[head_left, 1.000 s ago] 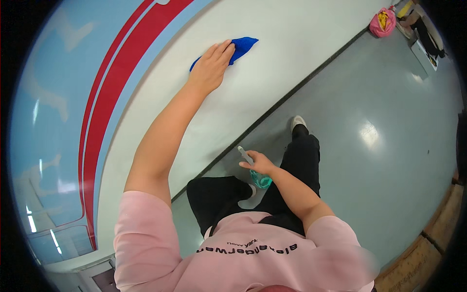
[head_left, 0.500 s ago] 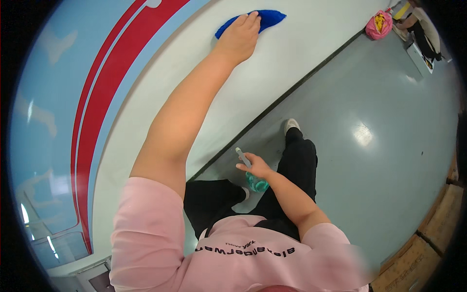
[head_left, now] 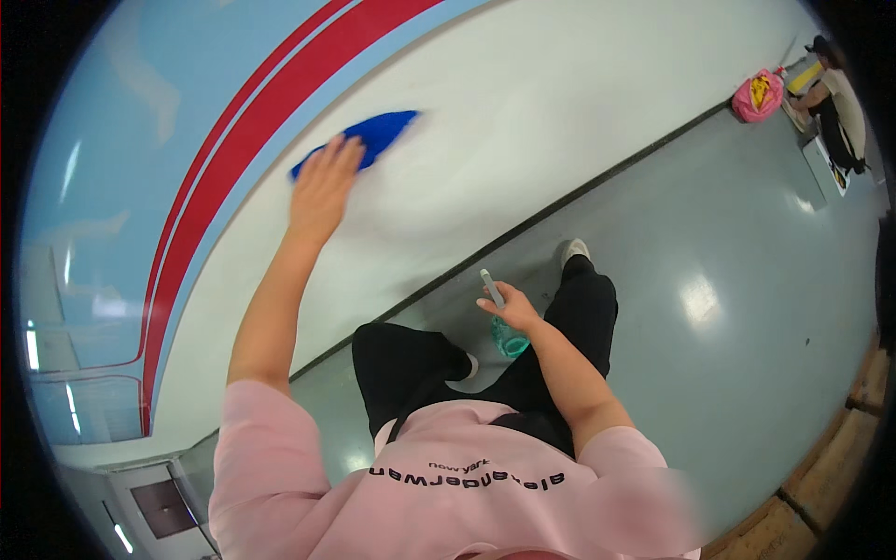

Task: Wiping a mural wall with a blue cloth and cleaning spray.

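Blue cloth (head_left: 381, 135) is being pressed against the white wall (head_left: 560, 103), just beside the light-blue border (head_left: 406, 37), by the left hand (head_left: 322, 187); fingers (head_left: 332, 159) are lying extended over it, unclenched, slightly blurred. Spray bottle (head_left: 510, 340), translucent green, is being grasped around its neck by the right hand (head_left: 512, 309), above the grey floor (head_left: 719, 233), head pointing toward the wall. Near a pink bag (head_left: 754, 105), another person (head_left: 845, 107) is being seen.

Left grip (head_left: 322, 189) blurred, cloth (head_left: 381, 135) partly hidden

glare on floor (head_left: 709, 401), dark curved corners
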A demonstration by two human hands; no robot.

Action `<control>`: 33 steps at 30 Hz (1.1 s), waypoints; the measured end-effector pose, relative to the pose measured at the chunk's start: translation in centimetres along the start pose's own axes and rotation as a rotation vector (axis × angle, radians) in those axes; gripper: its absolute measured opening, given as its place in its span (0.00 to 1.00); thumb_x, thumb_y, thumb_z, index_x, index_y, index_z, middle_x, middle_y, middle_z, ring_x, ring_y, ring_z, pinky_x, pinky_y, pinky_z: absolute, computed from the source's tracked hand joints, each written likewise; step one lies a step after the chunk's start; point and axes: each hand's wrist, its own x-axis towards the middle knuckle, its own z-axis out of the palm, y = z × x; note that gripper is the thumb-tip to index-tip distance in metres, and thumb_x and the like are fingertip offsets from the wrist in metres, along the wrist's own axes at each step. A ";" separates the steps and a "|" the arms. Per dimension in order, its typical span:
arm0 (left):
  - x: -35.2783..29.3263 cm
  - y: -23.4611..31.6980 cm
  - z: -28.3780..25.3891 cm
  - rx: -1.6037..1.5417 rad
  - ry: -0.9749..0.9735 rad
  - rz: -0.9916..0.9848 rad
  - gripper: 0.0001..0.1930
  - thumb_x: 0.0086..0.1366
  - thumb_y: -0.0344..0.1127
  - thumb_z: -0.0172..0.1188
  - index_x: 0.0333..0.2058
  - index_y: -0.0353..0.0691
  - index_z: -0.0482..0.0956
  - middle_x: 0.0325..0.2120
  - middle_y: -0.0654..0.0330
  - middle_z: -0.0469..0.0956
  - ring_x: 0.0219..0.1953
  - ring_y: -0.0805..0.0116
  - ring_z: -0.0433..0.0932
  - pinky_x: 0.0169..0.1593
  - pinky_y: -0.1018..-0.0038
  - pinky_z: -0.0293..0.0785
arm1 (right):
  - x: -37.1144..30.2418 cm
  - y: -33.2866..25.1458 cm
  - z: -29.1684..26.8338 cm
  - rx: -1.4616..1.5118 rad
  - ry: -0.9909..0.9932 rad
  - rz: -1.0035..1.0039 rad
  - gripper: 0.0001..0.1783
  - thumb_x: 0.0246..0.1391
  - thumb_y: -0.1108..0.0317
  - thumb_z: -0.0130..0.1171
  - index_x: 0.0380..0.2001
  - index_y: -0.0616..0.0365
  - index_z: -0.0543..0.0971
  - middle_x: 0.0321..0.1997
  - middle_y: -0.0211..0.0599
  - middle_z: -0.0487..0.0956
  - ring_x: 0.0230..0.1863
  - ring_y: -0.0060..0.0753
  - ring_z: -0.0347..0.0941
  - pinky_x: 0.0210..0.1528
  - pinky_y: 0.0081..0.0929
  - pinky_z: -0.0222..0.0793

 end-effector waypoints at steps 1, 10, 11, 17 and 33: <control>-2.1 -0.9 -1.1 0.081 -0.030 -0.085 0.21 0.55 0.28 0.47 0.50 0.39 0.68 0.53 0.63 0.64 0.58 0.66 0.59 0.56 0.70 0.57 | 0.1 -0.3 -0.1 -0.012 0.006 0.003 0.37 0.39 0.43 0.61 0.46 0.61 0.70 0.45 0.46 0.73 0.47 0.43 0.69 0.48 0.33 0.63; -25.4 3.5 2.1 0.257 -0.224 -1.338 0.20 0.52 0.24 0.46 0.46 0.29 0.68 0.49 0.47 0.66 0.50 0.53 0.65 0.51 0.65 0.63 | 0.8 0.9 0.3 0.011 -0.023 -0.035 0.35 0.40 0.44 0.61 0.45 0.60 0.71 0.45 0.45 0.73 0.47 0.42 0.69 0.48 0.33 0.63; -29.1 4.2 3.9 0.282 -0.228 -1.366 0.20 0.52 0.24 0.46 0.46 0.29 0.68 0.49 0.47 0.66 0.50 0.53 0.65 0.51 0.65 0.63 | 1.1 1.2 0.5 0.032 -0.016 -0.037 0.35 0.40 0.44 0.61 0.45 0.60 0.71 0.45 0.44 0.73 0.47 0.41 0.69 0.49 0.33 0.62; -29.5 4.7 2.5 -1.312 0.476 -2.435 0.10 0.50 0.27 0.53 0.33 0.32 0.72 0.31 0.53 0.73 0.34 0.62 0.72 0.36 0.68 0.70 | 1.5 3.7 0.2 0.156 -0.034 0.029 0.32 0.41 0.49 0.63 0.44 0.61 0.71 0.44 0.43 0.74 0.45 0.37 0.70 0.46 0.31 0.64; -11.9 1.3 1.1 -0.295 0.412 -1.389 0.27 0.42 0.30 0.61 0.44 0.30 0.66 0.37 0.50 0.69 0.41 0.59 0.67 0.47 0.68 0.63 | 0.5 0.4 -0.1 0.116 -0.010 0.029 0.29 0.44 0.55 0.62 0.45 0.64 0.70 0.41 0.40 0.73 0.41 0.30 0.70 0.43 0.27 0.65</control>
